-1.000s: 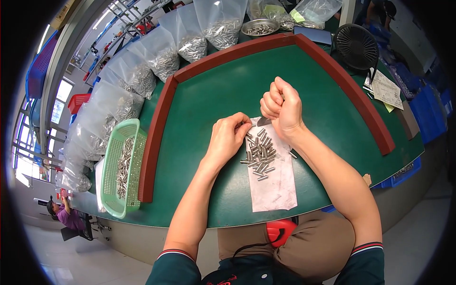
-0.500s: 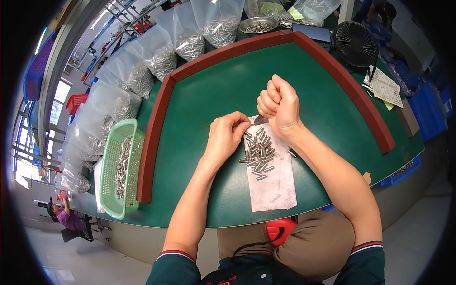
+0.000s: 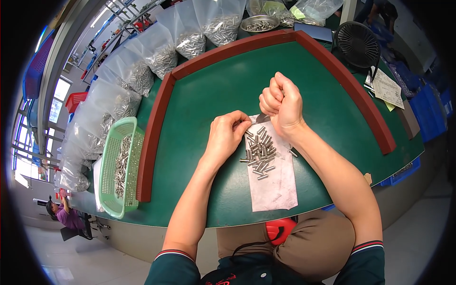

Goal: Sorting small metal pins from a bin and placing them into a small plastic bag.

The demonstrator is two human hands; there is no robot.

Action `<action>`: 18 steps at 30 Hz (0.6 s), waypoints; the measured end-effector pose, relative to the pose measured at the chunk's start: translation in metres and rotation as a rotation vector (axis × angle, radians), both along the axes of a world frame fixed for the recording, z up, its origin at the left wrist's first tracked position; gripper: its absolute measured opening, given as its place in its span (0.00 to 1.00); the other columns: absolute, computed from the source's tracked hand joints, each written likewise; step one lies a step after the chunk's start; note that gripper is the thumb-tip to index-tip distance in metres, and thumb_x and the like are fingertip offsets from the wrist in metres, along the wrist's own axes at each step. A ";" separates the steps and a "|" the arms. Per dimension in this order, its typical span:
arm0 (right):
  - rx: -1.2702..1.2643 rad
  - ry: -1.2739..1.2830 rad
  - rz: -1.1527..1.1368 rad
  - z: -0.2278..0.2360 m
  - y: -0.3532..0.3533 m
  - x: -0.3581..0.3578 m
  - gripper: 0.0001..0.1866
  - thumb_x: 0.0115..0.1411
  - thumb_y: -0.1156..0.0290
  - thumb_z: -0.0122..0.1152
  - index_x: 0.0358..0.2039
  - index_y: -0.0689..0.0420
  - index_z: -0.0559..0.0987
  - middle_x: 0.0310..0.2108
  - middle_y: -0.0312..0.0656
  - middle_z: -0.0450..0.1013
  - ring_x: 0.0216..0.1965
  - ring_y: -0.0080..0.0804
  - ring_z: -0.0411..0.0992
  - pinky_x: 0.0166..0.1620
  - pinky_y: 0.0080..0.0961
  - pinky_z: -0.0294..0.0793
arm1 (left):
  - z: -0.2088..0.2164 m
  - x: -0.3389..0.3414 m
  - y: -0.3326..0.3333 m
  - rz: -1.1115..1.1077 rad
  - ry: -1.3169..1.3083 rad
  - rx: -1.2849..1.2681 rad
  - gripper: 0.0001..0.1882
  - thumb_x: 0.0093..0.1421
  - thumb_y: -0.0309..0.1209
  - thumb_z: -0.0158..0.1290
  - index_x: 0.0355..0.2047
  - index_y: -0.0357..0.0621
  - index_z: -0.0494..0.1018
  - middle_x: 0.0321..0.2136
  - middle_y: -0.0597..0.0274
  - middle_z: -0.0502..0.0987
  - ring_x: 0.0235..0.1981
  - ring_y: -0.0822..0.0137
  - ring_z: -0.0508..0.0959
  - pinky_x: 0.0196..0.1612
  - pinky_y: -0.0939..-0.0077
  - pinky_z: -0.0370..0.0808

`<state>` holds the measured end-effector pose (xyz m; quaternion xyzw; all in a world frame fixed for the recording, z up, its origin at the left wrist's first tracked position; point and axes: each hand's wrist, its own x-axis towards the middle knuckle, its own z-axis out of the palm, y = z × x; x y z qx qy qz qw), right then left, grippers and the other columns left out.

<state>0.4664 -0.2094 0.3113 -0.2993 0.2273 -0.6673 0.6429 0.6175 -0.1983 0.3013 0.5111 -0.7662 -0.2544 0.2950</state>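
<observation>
Projecting rightward from the left hand's (image 3: 225, 134) closed pinch, a short silver metal cylinder (image 3: 253, 123) is held roughly crosswise beside the dark flat metal blade (image 3: 262, 118) gripped in the right fist (image 3: 283, 105), near a stained white rectangular sheet's (image 3: 273, 197) far end. Whether they touch cannot be told; the blade's gripped end is hidden.

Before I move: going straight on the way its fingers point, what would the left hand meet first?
Probably the dark metal blade at the right hand, just ahead of the left hand; depth is hard to judge.
</observation>
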 end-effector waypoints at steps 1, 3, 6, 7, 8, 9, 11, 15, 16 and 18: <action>0.002 -0.004 -0.007 0.000 0.000 0.000 0.22 0.61 0.61 0.36 0.10 0.49 0.52 0.05 0.29 0.45 0.09 0.19 0.39 0.14 0.20 0.40 | 0.000 0.000 0.000 0.000 0.005 0.001 0.06 0.49 0.26 0.54 0.26 0.35 0.74 0.16 0.53 0.73 0.16 0.65 0.71 0.23 0.73 0.68; 0.004 0.001 0.000 -0.002 0.001 0.002 0.22 0.61 0.61 0.36 0.10 0.49 0.52 0.05 0.29 0.45 0.09 0.19 0.39 0.14 0.20 0.40 | 0.000 0.001 0.000 0.001 0.009 0.001 0.06 0.49 0.26 0.54 0.26 0.35 0.74 0.16 0.53 0.73 0.16 0.65 0.71 0.24 0.73 0.68; 0.001 -0.027 -0.001 -0.004 -0.001 0.004 0.22 0.61 0.62 0.37 0.10 0.50 0.53 0.05 0.29 0.45 0.08 0.18 0.39 0.13 0.20 0.39 | -0.001 0.001 -0.001 -0.001 0.019 -0.001 0.05 0.49 0.25 0.54 0.25 0.35 0.74 0.15 0.53 0.73 0.16 0.65 0.71 0.23 0.73 0.68; -0.002 -0.061 -0.008 -0.004 -0.001 0.004 0.22 0.61 0.62 0.38 0.10 0.50 0.53 0.05 0.29 0.46 0.08 0.17 0.39 0.12 0.19 0.38 | -0.001 0.001 -0.001 -0.001 0.016 0.001 0.05 0.49 0.25 0.54 0.25 0.35 0.74 0.15 0.53 0.73 0.16 0.65 0.71 0.23 0.73 0.68; -0.001 -0.060 -0.007 -0.005 -0.001 0.004 0.22 0.61 0.62 0.38 0.10 0.50 0.53 0.05 0.29 0.46 0.08 0.17 0.39 0.12 0.19 0.38 | -0.001 0.001 -0.001 -0.002 0.012 0.004 0.05 0.49 0.25 0.54 0.25 0.34 0.74 0.15 0.53 0.73 0.16 0.65 0.71 0.24 0.73 0.68; -0.002 -0.056 -0.008 -0.005 -0.001 0.004 0.22 0.61 0.62 0.37 0.10 0.50 0.53 0.05 0.29 0.46 0.08 0.17 0.39 0.12 0.19 0.38 | -0.001 0.002 -0.001 -0.002 0.013 0.004 0.05 0.49 0.25 0.54 0.25 0.34 0.74 0.15 0.53 0.73 0.16 0.65 0.71 0.24 0.73 0.68; -0.003 -0.053 -0.005 -0.004 -0.001 0.005 0.22 0.61 0.62 0.37 0.10 0.50 0.53 0.05 0.29 0.46 0.08 0.17 0.39 0.12 0.19 0.38 | -0.002 0.003 -0.001 -0.002 0.014 0.013 0.05 0.49 0.25 0.53 0.25 0.34 0.74 0.16 0.53 0.73 0.16 0.64 0.72 0.24 0.73 0.68; -0.005 0.038 -0.008 -0.003 0.001 0.008 0.22 0.61 0.61 0.36 0.10 0.50 0.52 0.05 0.29 0.45 0.09 0.18 0.40 0.14 0.20 0.40 | -0.004 0.003 -0.002 -0.013 0.046 -0.002 0.05 0.49 0.25 0.53 0.25 0.34 0.74 0.16 0.52 0.73 0.16 0.65 0.72 0.23 0.73 0.68; -0.014 0.074 -0.018 -0.004 0.001 0.009 0.22 0.61 0.61 0.36 0.10 0.50 0.52 0.05 0.29 0.45 0.09 0.18 0.40 0.14 0.20 0.40 | -0.005 0.002 -0.003 -0.013 0.051 0.019 0.05 0.49 0.24 0.54 0.25 0.33 0.74 0.15 0.58 0.72 0.16 0.71 0.69 0.22 0.77 0.66; -0.003 0.085 -0.022 -0.004 0.000 0.009 0.22 0.61 0.61 0.36 0.10 0.50 0.52 0.05 0.29 0.45 0.09 0.18 0.39 0.14 0.19 0.40 | -0.006 0.001 -0.004 -0.018 0.056 0.042 0.05 0.50 0.24 0.54 0.25 0.33 0.73 0.14 0.65 0.70 0.17 0.78 0.66 0.21 0.81 0.63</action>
